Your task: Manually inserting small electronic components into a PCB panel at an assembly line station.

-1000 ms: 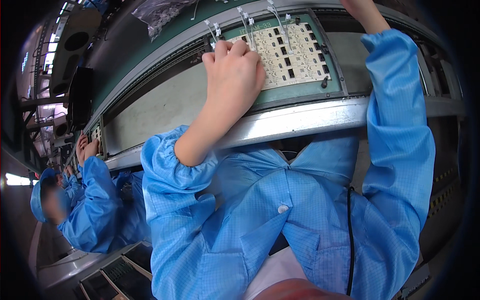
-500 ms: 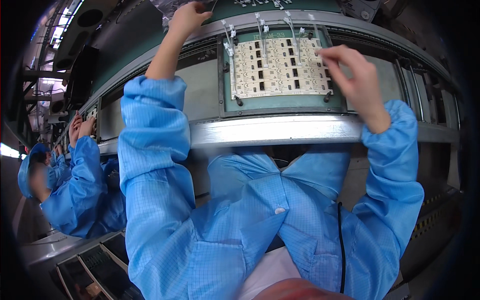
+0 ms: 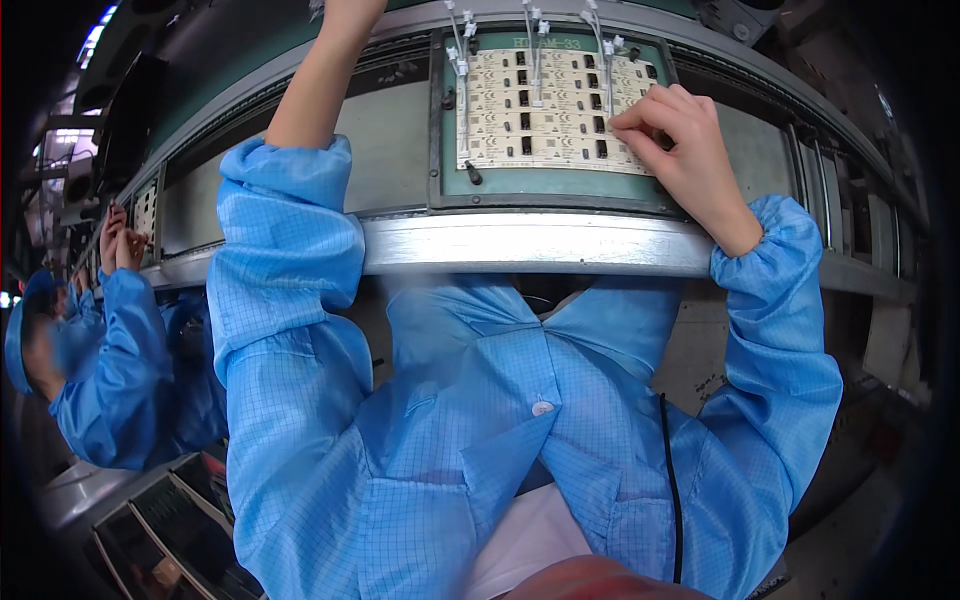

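Note:
A panel of pale circuit boards [image 3: 550, 122] with black components lies in a green fixture [image 3: 540, 182] in front of me. White cables with small connectors [image 3: 463, 68] stand up from its left, middle and right parts. My right hand [image 3: 680, 140] is over the panel's right side, thumb and forefinger pinched together close to the board surface. Whatever is between those fingertips is too small to make out. My left hand [image 3: 352, 10] reaches past the far rail, beyond the fixture's left corner. The picture's top edge cuts off its fingers.
A shiny metal rail [image 3: 540, 242] runs along the near side of the line, between me and the fixture. Black knobs [image 3: 474, 174] stand at the fixture's corners. Off to the left, another person in blue [image 3: 120, 350] works at the same line.
My right hand has come lower and further left over the panel, fingers now pinched near its surface. My left hand's fingers, earlier visible by a clear plastic bag, have left the picture.

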`<state>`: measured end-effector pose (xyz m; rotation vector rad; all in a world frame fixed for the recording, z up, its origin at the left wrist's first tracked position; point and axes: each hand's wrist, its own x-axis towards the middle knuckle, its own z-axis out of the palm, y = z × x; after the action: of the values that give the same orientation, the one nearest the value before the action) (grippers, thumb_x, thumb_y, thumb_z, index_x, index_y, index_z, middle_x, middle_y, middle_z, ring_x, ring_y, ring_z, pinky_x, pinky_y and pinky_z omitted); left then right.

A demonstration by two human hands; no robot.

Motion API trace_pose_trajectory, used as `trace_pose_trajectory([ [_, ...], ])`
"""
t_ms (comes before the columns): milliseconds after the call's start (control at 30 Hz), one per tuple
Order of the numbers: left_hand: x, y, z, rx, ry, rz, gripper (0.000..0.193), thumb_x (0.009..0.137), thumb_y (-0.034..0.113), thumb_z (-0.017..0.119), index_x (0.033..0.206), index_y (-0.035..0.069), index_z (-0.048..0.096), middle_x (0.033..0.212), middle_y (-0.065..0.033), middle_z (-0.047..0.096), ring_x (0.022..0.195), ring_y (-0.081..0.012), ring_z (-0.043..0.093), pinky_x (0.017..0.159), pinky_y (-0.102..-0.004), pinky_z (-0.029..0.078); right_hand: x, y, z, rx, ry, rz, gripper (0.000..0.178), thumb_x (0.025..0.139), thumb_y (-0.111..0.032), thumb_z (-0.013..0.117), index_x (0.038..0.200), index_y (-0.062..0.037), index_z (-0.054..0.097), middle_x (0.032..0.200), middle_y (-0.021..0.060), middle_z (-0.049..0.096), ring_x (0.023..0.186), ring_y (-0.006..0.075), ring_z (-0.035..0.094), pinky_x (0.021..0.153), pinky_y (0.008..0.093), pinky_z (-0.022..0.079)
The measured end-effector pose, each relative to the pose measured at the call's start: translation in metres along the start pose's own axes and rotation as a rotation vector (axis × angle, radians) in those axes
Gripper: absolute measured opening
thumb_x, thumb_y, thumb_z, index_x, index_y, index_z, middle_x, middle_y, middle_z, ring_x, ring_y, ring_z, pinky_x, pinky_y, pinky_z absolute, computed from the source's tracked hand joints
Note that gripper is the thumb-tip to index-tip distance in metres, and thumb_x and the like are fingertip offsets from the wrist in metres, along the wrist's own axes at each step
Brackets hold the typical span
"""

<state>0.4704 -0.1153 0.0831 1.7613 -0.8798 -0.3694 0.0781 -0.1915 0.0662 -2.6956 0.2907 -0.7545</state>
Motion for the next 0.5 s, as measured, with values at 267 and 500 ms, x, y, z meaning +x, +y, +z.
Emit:
trace_pose_trajectory([
  [267,-0.039,0.032,-0.007,-0.610,-0.279,-0.263,0.023,0.098,0.018,0.070,0.118,0.007,0.068,0.107,-0.0053,0.073,0.089,-0.0134,0.067,0.074,-0.0284,0.051,0.002,-0.014,-0.011,-0.008,-0.047,0.044,0.005,0.087,-0.010,0.075,0.091,-0.0083,0.076,0.077,-0.0024,0.061,0.077,0.0145,0.055,0.085,0.0315,0.034],
  [500,-0.060,0.051,-0.006,-0.600,-0.327,-0.103,0.026,0.100,0.014,0.067,0.124,0.003,0.068,0.106,-0.0042,0.072,0.089,-0.0089,0.064,0.067,-0.0208,0.046,0.002,-0.029,-0.023,-0.065,-0.086,0.047,0.010,0.087,-0.008,0.073,0.096,-0.0074,0.077,0.078,-0.0023,0.060,0.078,0.0152,0.054,0.086,0.0321,0.034],
])
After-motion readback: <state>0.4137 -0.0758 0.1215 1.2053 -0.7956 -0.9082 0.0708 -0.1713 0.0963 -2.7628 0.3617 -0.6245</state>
